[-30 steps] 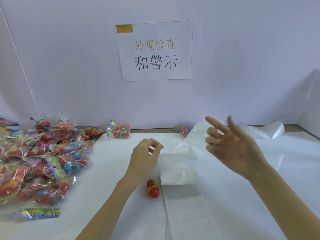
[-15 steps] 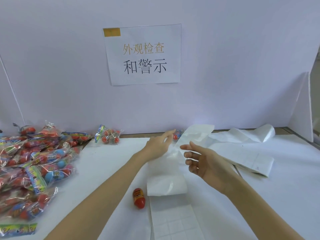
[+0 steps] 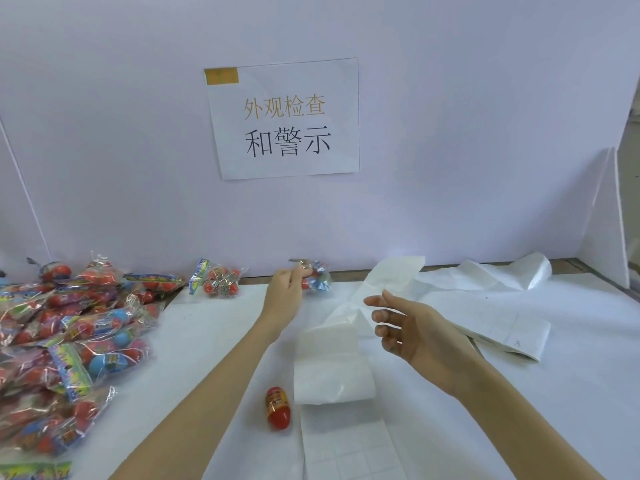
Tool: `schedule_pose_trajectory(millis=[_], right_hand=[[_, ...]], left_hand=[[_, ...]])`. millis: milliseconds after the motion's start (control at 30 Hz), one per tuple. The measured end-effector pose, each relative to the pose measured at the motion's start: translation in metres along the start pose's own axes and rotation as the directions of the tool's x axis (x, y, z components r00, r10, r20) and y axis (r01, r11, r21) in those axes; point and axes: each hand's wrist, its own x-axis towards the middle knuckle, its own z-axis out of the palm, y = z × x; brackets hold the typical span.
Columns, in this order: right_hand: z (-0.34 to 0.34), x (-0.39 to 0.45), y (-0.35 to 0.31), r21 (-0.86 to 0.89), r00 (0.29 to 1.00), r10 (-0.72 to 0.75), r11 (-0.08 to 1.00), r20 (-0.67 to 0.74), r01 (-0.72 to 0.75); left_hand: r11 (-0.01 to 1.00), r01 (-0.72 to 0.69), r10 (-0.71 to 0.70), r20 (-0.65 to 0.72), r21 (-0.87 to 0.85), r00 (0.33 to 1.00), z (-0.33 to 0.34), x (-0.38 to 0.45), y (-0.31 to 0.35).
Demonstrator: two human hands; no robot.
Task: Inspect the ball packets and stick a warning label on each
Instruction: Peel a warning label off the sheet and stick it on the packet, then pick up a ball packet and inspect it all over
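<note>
The left hand [image 3: 285,292] reaches far across the white-covered bench [image 3: 214,344] to the back wall, where its fingers [image 3: 300,271] pinch the crinkled top of a small clear plastic packet of red and blue balls [image 3: 317,280]. That packet sits at the rear edge of the bench, against the foot of the pale lilac backboard [image 3: 450,133]. The right hand [image 3: 412,329] hovers above the bench with its palm turned leftward and its fingers [image 3: 381,318] loosely spread, holding nothing.

Between the two forearms runs a long white strip of peel-off label backing paper [image 3: 332,362], curled over on itself in the middle; its near end shows a faint grid of small square labels [image 3: 346,455]. More crumpled backing paper [image 3: 491,306] trails off to the right behind the right hand. Just left of the strip lies a small red egg-shaped capsule with a yellow band [image 3: 277,407].

A second clear packet of red balls with a green-and-blue header card [image 3: 220,282] rests near the backboard, left of the pinched one. A heaped pile of similar ball packets [image 3: 69,341] fills the left side of the bench. A white paper sign with Chinese characters [image 3: 284,117] is fixed to the backboard
</note>
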Motion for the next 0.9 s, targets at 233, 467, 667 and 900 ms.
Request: schedule_pose_trajectory(millis=[233,467,667,900], right_hand=[[0.005,0.001,0.001,-0.113,0.977,-0.185,0.978,-0.101,0.174],[0.022,-0.005,0.005,-0.266,0.966,-0.243,0.929,0.083,0.257],[0.02,-0.005,0.009,-0.266,0.972,-0.209,0.936,0.111,0.232],[0.022,-0.007,0.006,-0.45,0.96,-0.274,0.852,0.05,0.267]], left_hand=[[0.922,-0.177,0.173,-0.042,-0.346,0.984,-0.054,-0.072,0.014],[0.886,-0.329,0.384,0.12,-0.328,0.915,-0.043,-0.131,0.035],[0.905,-0.192,0.234,0.068,-0.38,0.97,-0.037,-0.131,0.033],[0.885,0.046,0.023,0.142,-0.463,0.99,-0.036,-0.129,0.032]])
